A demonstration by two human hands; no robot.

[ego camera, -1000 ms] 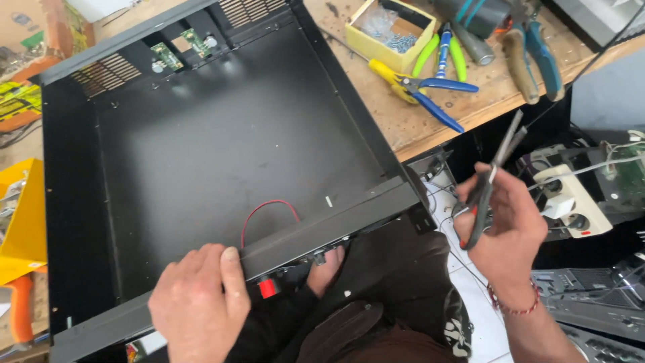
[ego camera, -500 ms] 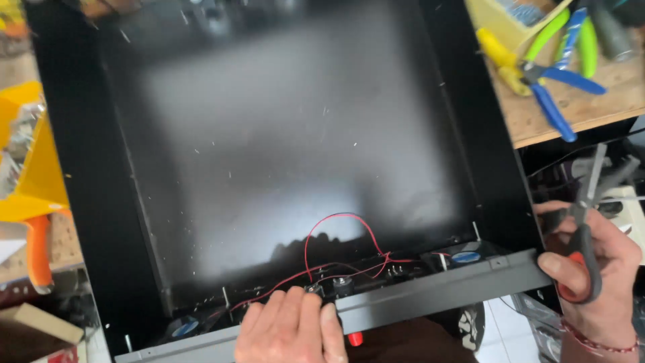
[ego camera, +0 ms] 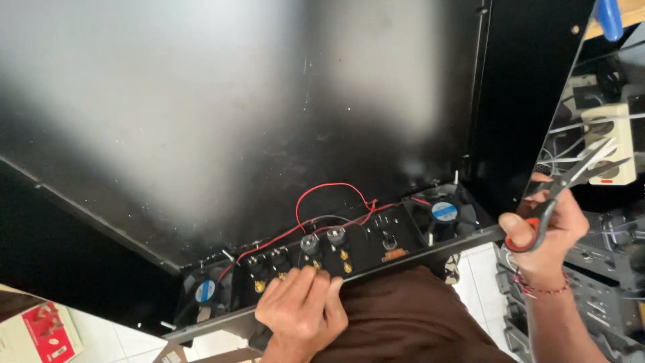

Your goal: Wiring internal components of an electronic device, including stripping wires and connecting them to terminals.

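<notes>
Nearest the camera, the left hand (ego camera: 302, 312) is laid over the near rail of the black metal chassis (ego camera: 222, 121), its fingers (ego camera: 314, 286) curled over the rail's edge and pressed against the inner face of the front panel (ego camera: 336, 252); nothing loose is gripped by it. Just past the fingertips, small round terminals and brass-coloured fittings (ego camera: 322, 243) are seen on that panel, touching distance from the fingers. A red wire (ego camera: 329, 191) is looped upward from the terminals, with dark wires run beside it toward the right. The terminals are flanked by two small fans with blue centre labels, one at the left (ego camera: 205, 291), one at the right (ego camera: 443, 211).

At the right, outside the chassis wall, a pair of scissors (ego camera: 568, 185) is clasped by the right hand (ego camera: 547, 235), fingers closed through the red-lined handles, blades pointing up and right, slightly parted. A beige power strip (ego camera: 608, 144) lies beyond the blades. Farther off, the bare chassis floor is seen, blurred by glare.
</notes>
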